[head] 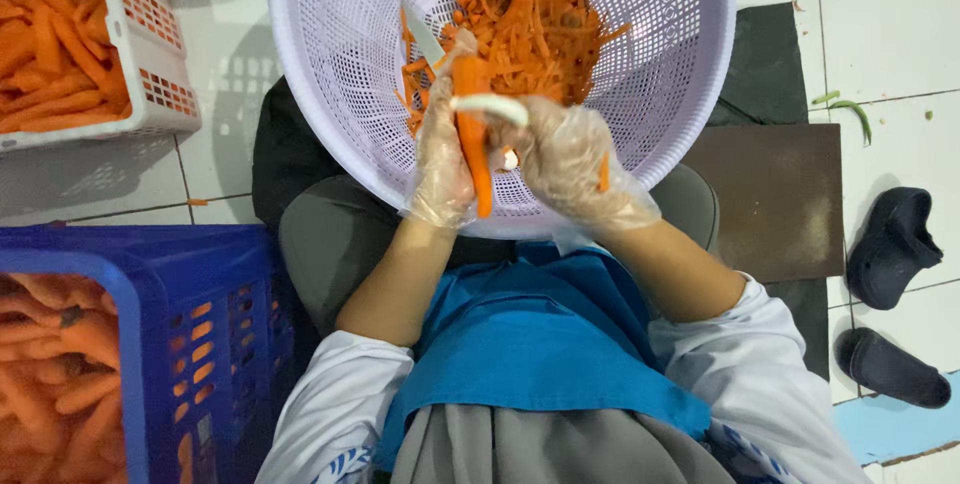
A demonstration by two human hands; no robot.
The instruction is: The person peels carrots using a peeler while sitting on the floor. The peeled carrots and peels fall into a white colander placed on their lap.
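Note:
My left hand, in a clear plastic glove, grips a long orange carrot held upright over a white perforated basket. My right hand, also gloved, holds a white peeler across the carrot's upper part. A knife blade sticks up behind the left hand; which hand holds it I cannot tell. A heap of orange carrot peelings lies inside the basket, which rests on my lap above a blue apron.
A white crate of peeled carrots stands at the upper left. A blue crate with unpeeled carrots sits at the lower left. Dark mats and a pair of black shoes lie on the tiled floor to the right.

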